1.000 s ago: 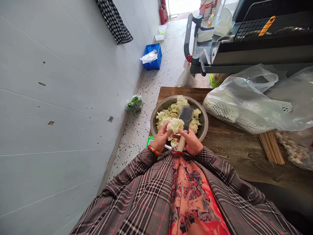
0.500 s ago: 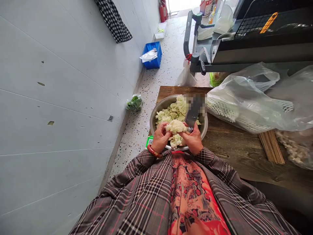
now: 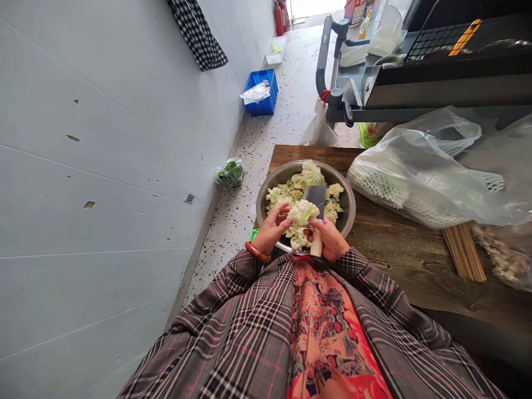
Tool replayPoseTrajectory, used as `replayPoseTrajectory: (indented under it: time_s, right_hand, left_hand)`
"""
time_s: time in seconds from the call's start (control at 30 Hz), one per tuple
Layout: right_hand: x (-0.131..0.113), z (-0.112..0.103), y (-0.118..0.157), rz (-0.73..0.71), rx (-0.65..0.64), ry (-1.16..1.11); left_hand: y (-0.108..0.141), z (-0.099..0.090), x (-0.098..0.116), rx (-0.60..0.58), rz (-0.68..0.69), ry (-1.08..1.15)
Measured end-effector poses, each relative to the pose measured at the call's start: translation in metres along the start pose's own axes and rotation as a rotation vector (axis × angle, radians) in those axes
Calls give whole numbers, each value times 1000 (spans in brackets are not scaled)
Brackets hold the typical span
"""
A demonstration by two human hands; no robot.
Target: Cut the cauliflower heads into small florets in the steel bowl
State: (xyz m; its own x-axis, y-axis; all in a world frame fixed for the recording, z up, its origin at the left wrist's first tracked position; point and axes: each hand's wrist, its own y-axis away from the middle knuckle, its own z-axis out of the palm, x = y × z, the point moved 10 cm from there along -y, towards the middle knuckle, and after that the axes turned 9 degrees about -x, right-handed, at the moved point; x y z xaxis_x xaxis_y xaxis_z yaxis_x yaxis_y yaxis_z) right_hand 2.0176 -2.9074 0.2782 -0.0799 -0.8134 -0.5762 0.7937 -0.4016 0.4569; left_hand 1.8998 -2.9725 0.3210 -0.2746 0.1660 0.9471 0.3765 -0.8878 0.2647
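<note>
A steel bowl [image 3: 349,213] of cut cauliflower [image 3: 311,173] stands at the near left end of the wooden table. My right hand [image 3: 331,239] is wrapped round the pale handle of a cleaver [image 3: 316,202], and its thumb and finger also pinch a cauliflower piece [image 3: 303,213] above the bowl. The cleaver's dark blade points away from me, partly behind that piece. Left of the piece is my left hand [image 3: 271,230], its fingers apart and curved toward the florets, holding nothing. A red bangle circles the left wrist.
On the wooden table [image 3: 382,238], plastic bags [image 3: 424,172] with net-wrapped produce and a bundle of sticks [image 3: 463,252] lie right of the bowl. A metal cart [image 3: 374,114] stands beyond. Bagged greens [image 3: 230,173] and a blue crate [image 3: 272,100] sit by the wall.
My left hand has let go of the cauliflower piece and opened. The cleaver has turned upright in my right hand, its handle now showing below the piece.
</note>
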Motion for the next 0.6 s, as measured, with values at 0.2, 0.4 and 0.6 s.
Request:
replayPoseTrajectory:
  time_s: [0.2, 0.4, 0.6]
  right_hand:
    - [-9, -4, -3, -140, 13, 414]
    - [-24, -13, 4, -317, 73, 672]
    - [-66, 1, 48, -665, 169, 919]
  left_hand:
    - [4, 22, -30, -96, -181, 349]
    - [7, 7, -37, 7, -226, 407]
    - [11, -9, -39, 47, -219, 470]
